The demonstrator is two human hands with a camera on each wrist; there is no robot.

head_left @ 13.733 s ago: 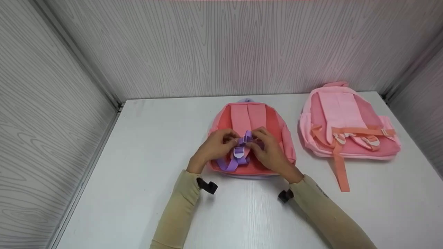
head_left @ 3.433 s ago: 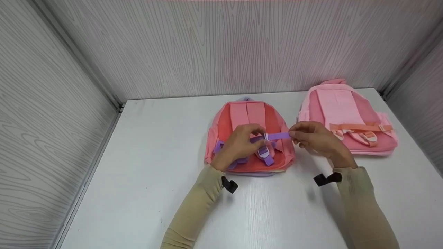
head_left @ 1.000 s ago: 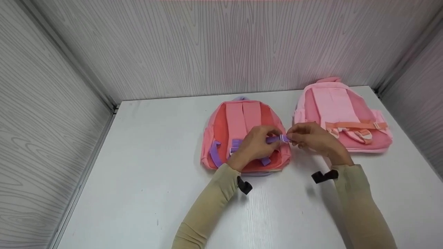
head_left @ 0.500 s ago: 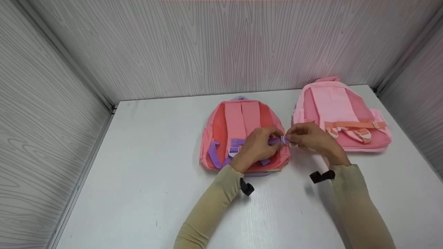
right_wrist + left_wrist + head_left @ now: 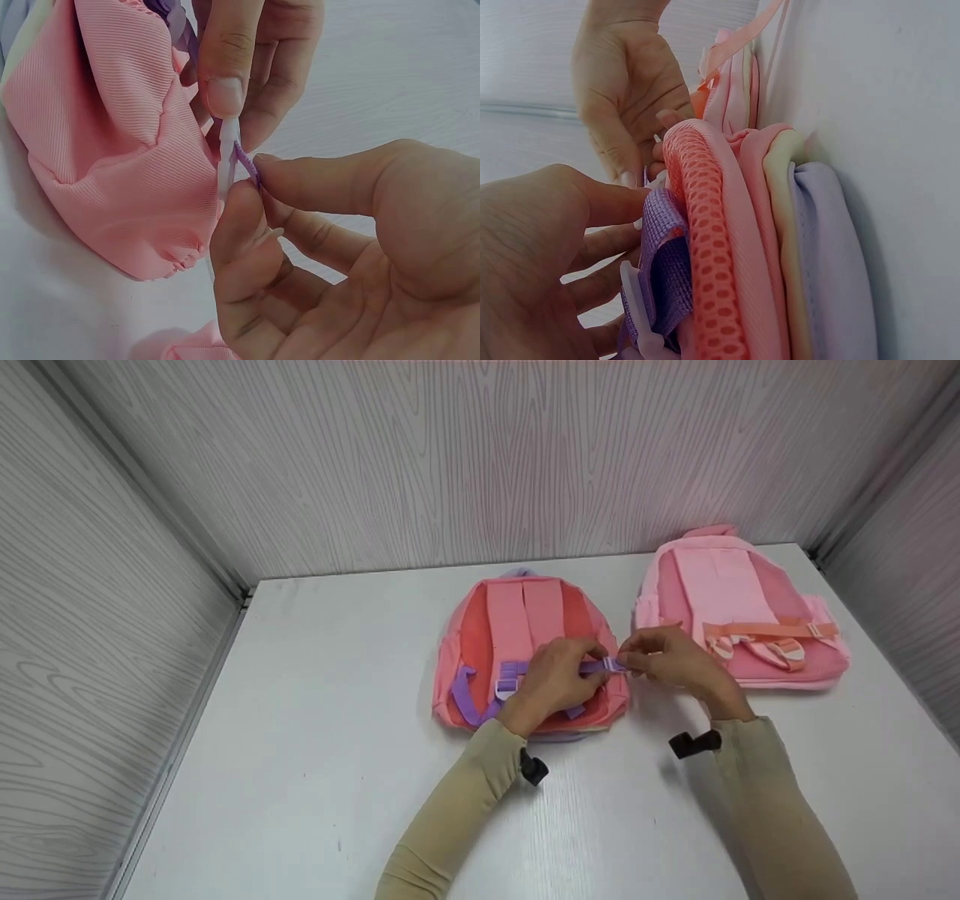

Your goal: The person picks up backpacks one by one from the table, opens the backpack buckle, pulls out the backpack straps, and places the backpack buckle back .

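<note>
A coral-pink backpack lies back side up on the white table, its purple straps loose across the lower half. At its right edge my left hand pinches a white slide buckle between thumb and fingers. Close beside it, my right hand pinches the short end of the purple strap that comes out of this buckle. Another white buckle with purple webbing rests near the backpack's middle. In the head view, my left hand covers part of the straps.
A light pink backpack with an orange strap and white buckles lies at the back right, near my right hand. The white table meets a wood-grain panel at the back, with more panels at both sides.
From mid-backpack, both hands have shifted to its right edge. The strap length between buckle and right hand, long 3.4 s ago, is now short. Over the last second the hands barely move.
</note>
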